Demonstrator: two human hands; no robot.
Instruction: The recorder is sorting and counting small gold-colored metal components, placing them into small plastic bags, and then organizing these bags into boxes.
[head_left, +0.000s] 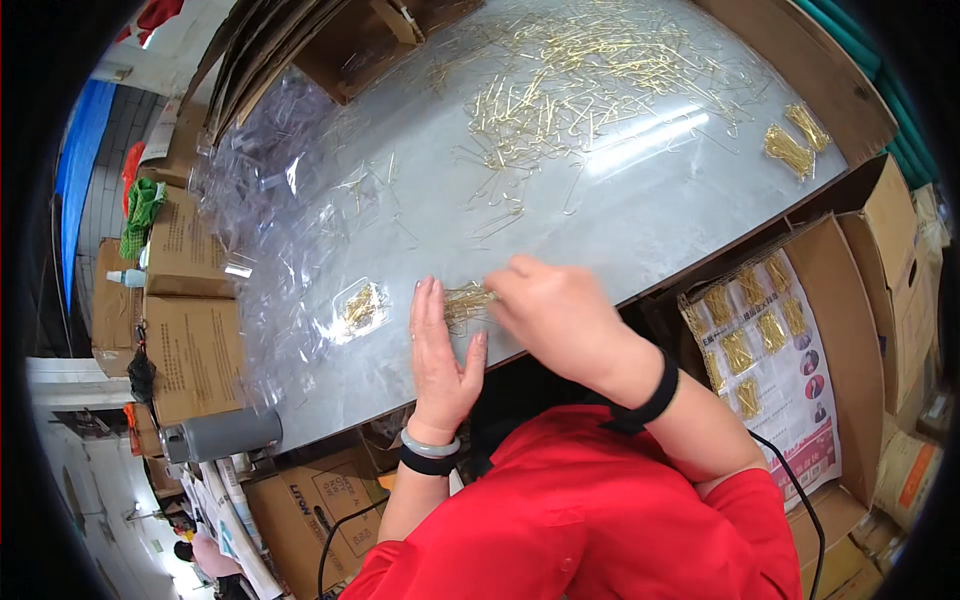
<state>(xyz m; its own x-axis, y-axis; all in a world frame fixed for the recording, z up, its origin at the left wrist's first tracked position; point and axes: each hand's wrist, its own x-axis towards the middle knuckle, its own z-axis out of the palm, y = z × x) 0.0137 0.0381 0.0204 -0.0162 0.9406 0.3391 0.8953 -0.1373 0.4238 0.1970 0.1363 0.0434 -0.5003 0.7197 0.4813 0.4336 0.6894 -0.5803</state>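
A small bundle of gold wire hooks (465, 305) lies on the grey tabletop between my two hands. My left hand (440, 365) stands on edge at the bundle's left end, with its fingers stretched out and its thumb apart. Over the right end, the fingers of my right hand (555, 315) are bent and pinched together on the hooks; my knuckles partly hide the fingertips. Left of my left hand, a clear plastic pack (362, 308) with gold hooks in it rests on the table.
Loose gold hooks (600, 80) spread across the far table (640, 220). Clear plastic packs (265, 180) heap up along the left. Two gold bundles (790, 152) sit near the right corner. Below right, a cardboard box (850, 350) holds filled packs on newspaper. A grey cylinder (230, 435) lies at the near-left edge.
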